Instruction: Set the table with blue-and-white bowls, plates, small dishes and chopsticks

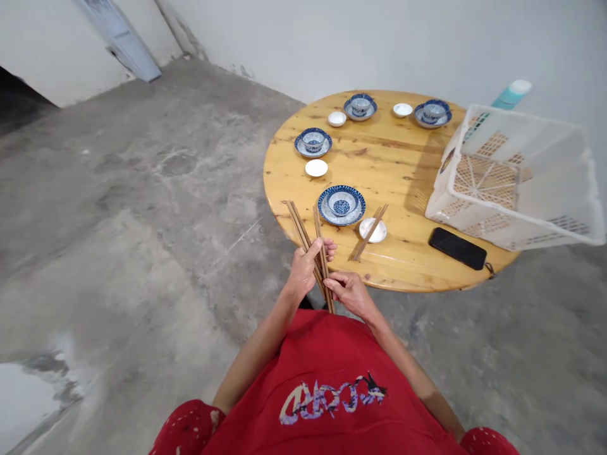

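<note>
Several brown chopsticks are gripped in my left hand, spread into two bunches at the near edge of the round table. My right hand pinches the lower part of the same chopsticks, close below the left. Just beyond my hands sits a blue-patterned plate with a matching bowl on it. To the right, a pair of chopsticks lies slanted across a small white dish.
On the wooden table, more plates with bowls and small white dishes stand along the far and left rim. A white plastic basket and a black phone are at the right. A blue-green bottle is beyond the basket.
</note>
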`<control>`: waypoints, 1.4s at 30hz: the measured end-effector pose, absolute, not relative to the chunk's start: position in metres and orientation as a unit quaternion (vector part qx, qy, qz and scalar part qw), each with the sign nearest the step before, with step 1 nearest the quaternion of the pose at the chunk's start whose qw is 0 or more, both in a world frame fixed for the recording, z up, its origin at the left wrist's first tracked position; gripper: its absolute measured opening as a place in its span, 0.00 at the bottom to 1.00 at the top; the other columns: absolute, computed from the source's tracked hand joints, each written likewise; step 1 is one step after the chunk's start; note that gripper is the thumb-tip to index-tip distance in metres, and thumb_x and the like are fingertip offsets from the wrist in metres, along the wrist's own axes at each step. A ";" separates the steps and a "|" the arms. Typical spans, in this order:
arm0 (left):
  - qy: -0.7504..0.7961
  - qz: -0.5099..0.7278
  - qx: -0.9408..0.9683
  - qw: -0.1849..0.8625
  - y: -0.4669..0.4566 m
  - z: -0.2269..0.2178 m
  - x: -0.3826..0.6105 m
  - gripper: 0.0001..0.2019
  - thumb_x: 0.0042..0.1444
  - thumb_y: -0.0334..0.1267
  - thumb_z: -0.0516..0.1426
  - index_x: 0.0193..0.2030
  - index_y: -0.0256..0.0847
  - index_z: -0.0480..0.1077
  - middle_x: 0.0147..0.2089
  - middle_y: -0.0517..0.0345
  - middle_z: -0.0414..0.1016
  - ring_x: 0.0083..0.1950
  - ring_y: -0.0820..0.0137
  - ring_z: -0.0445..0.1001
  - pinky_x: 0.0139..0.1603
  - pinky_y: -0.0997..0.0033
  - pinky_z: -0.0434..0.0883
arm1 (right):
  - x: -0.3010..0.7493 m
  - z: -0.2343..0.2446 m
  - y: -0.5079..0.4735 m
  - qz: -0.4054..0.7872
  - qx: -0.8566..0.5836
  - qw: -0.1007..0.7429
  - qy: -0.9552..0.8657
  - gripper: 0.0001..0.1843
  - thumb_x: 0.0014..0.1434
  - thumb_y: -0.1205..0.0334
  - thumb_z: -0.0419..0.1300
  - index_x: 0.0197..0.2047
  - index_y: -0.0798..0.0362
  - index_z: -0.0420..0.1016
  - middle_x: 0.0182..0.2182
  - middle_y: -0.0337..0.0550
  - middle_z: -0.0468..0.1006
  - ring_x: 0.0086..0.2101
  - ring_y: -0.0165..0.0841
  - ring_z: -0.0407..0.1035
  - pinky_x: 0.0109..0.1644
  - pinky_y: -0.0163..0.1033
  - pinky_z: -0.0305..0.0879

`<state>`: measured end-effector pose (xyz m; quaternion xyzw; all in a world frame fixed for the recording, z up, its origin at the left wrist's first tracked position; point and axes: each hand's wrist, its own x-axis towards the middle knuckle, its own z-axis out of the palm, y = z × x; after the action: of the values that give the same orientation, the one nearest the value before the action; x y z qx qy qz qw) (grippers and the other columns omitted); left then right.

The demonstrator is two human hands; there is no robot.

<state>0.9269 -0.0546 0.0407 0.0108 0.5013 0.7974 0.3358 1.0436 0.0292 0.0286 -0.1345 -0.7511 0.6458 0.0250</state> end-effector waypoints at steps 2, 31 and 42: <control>0.507 0.796 0.007 0.330 -0.053 0.039 0.925 0.21 0.49 0.53 0.67 0.36 0.34 0.77 0.35 0.49 0.80 0.32 0.72 0.76 0.38 0.71 0.72 | 1.042 0.027 0.031 0.648 -0.138 0.022 -0.749 0.22 0.62 0.50 0.56 0.21 0.52 0.62 0.17 0.33 0.64 0.20 0.27 0.58 0.27 0.34 0.53; 0.564 0.797 0.013 0.213 -0.179 0.022 0.696 0.16 0.56 0.50 0.62 0.35 0.37 0.78 0.38 0.51 0.80 0.39 0.68 0.78 0.45 0.69 0.73 | 0.768 0.023 -0.114 0.159 -0.208 0.013 -0.965 0.15 0.70 0.64 0.48 0.45 0.58 0.76 0.37 0.53 0.77 0.33 0.37 0.71 0.35 0.38 0.59; 0.551 0.796 -0.034 0.249 -0.192 0.010 0.631 0.16 0.55 0.50 0.62 0.35 0.37 0.77 0.39 0.51 0.81 0.40 0.69 0.79 0.46 0.71 0.73 | 0.701 0.014 -0.133 0.143 -0.244 -0.036 -0.958 0.16 0.71 0.60 0.49 0.49 0.58 0.77 0.41 0.54 0.77 0.38 0.38 0.74 0.39 0.37 0.63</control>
<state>0.6314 -0.1916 0.0099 -0.0344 0.5511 0.7958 0.2488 0.7009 -0.1334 0.0140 -0.2444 -0.9583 0.1435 -0.0358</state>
